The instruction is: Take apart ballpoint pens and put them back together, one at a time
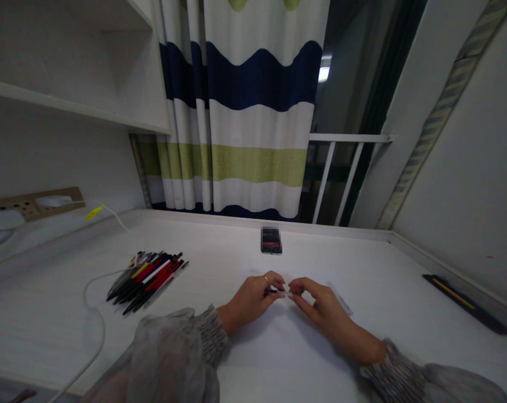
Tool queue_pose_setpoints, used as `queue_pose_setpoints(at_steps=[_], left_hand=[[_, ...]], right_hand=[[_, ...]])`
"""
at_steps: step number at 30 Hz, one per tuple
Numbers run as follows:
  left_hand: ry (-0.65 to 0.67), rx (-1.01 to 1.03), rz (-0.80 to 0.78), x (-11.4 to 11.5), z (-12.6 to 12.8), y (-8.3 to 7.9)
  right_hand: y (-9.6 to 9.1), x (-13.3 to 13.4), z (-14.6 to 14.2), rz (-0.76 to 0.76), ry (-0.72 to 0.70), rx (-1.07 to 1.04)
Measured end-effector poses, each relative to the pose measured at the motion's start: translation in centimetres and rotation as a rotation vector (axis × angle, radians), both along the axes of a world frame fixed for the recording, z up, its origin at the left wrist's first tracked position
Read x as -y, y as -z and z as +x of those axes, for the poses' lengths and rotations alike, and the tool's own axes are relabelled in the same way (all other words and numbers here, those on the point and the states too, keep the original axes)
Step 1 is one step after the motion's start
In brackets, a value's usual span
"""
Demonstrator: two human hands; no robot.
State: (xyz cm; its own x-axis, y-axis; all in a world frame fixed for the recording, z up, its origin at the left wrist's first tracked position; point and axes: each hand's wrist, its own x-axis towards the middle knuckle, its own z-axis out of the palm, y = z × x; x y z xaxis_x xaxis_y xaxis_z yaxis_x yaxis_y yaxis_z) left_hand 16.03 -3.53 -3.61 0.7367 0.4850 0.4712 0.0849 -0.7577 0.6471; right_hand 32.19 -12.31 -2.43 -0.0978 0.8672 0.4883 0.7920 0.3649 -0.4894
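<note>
The left hand (pixel 253 298) and right hand (pixel 322 307) each pinch one end of a slim pen part (pixel 273 291) held between them over the desk (pixel 219 240); the ends are probably best kept in one straight line under light, even pressure. The part looks dark at the left hand and pale toward the right, its finer detail too small to tell. A pile of pens (pixel 152 280) lies left of the left hand, and a smartphone (pixel 271 240) farther off, ahead of both.

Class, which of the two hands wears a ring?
The left hand: a gold ring circles one finger, while no ring shows on the right hand.
</note>
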Motion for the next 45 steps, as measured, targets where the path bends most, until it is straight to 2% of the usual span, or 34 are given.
queue_pose_setpoints(at_steps=[4, 12, 20, 22, 25, 28, 31, 35, 39, 42, 45], left_hand=[[0.022, 0.010, 0.004, 0.0, 0.0, -0.1], [0.027, 0.019, -0.022, 0.1, 0.0, -0.3], [0.010, -0.018, -0.023, 0.0, 0.0, -0.1], [-0.016, -0.021, -0.030, -0.2, 0.0, -0.1], [-0.070, -0.018, -0.037, -0.6, -0.1, -0.1], [-0.106, -0.006, -0.044, -0.8, -0.1, -0.2], [-0.125, 0.002, -0.050, -0.7, -0.1, -0.3], [-0.148, 0.000, -0.055, -0.6, -0.1, -0.3], [-0.162, 0.017, -0.075, -0.6, -0.1, -0.3], [-0.163, 0.037, -0.076, -0.6, -0.1, -0.2], [-0.155, 0.041, -0.076, -0.6, -0.1, -0.2]], right_hand=[[0.0, 0.0, 0.0, -0.015, -0.002, -0.021], [0.3, 0.0, 0.0, 0.083, -0.029, -0.008], [0.2, -0.1, 0.3, -0.006, -0.014, -0.004], [-0.2, -0.3, 1.0, -0.014, 0.087, 0.031], [-0.9, -0.6, 2.5, -0.032, 0.395, 0.264], [-1.3, -0.5, 4.2, -0.207, 0.647, 0.583], [-0.9, -0.2, 5.5, -0.370, 0.726, 0.691], [0.1, -0.2, 6.3, -0.382, 0.713, 0.657], [-0.2, -0.6, 5.5, -0.342, 0.624, 0.616], [-0.9, -0.8, 4.2, -0.282, 0.398, 0.523], [-0.9, -0.7, 3.0, -0.146, 0.167, 0.404]])
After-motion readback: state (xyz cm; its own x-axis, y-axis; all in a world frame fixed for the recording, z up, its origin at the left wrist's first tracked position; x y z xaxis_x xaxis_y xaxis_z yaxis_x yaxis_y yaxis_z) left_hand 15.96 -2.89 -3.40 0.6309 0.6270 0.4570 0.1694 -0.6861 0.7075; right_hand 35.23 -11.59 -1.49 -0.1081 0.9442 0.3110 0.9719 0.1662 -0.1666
